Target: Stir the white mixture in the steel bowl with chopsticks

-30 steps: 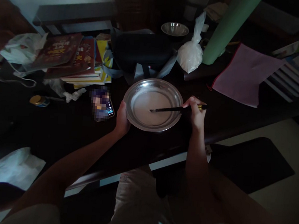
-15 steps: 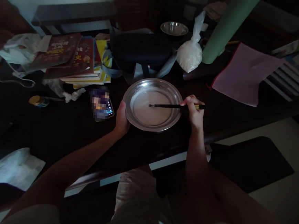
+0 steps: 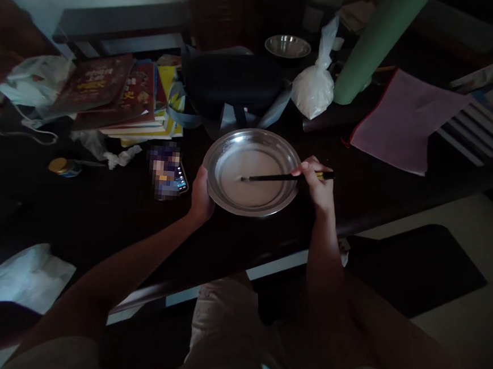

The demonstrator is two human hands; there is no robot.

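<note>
A round metal plate (image 3: 228,143) holding a pale liquid sits on the dark table (image 3: 99,213) in front of me. My left hand (image 3: 200,195) grips the plate's left rim. My right hand (image 3: 318,181) holds a pair of dark chopsticks (image 3: 272,177) at the plate's right edge. Their tips reach left into the liquid near the plate's middle.
A phone (image 3: 168,171) lies left of the plate. Behind it are stacked books (image 3: 121,95), a dark bag (image 3: 233,84), a tied plastic bag of white powder (image 3: 314,87), a small metal bowl (image 3: 287,45), a green roll (image 3: 374,47) and a pink folder (image 3: 405,120). A small jar (image 3: 62,165) is at left.
The chopstick tips have swept through the liquid, first up and then further left. My left hand has stayed on the rim.
</note>
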